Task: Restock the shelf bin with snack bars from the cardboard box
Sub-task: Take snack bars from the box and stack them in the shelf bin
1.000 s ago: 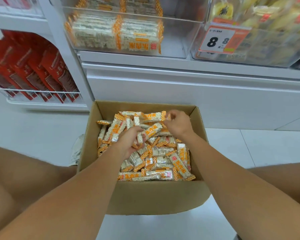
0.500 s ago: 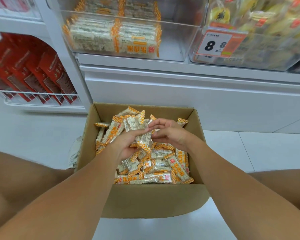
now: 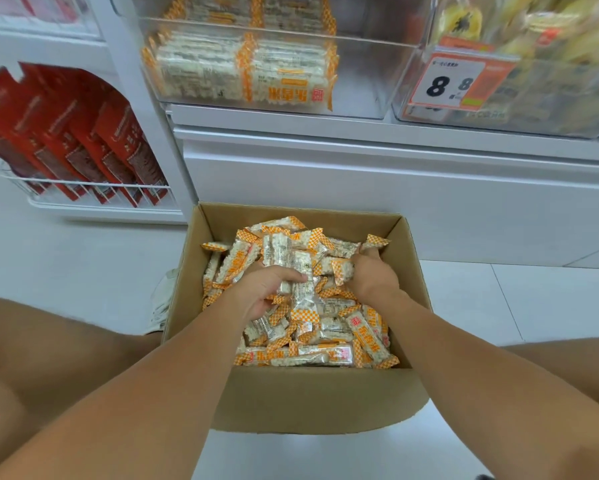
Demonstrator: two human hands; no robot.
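Right now the left hand [image 3: 263, 292] has its fingers curled round a small sheaf of snack bars [image 3: 292, 268] lifted clear of the heap, while the right hand [image 3: 372, 275] has its fingers tucked down among the wrappers at the far right of the cardboard box [image 3: 308, 403], pinching at one or two; how many I cannot tell. Outward from the hands, the box is heaped nearly to its rim, so most of the stock is left to move. Above, the clear shelf bin [image 3: 360, 95] holds a neat row of bars on its left and stands bare on its right, so the restock looks partly done. Compared with half a second ago, the hands have drawn apart: they met over the middle then, and the right has since gone back toward the far corner.
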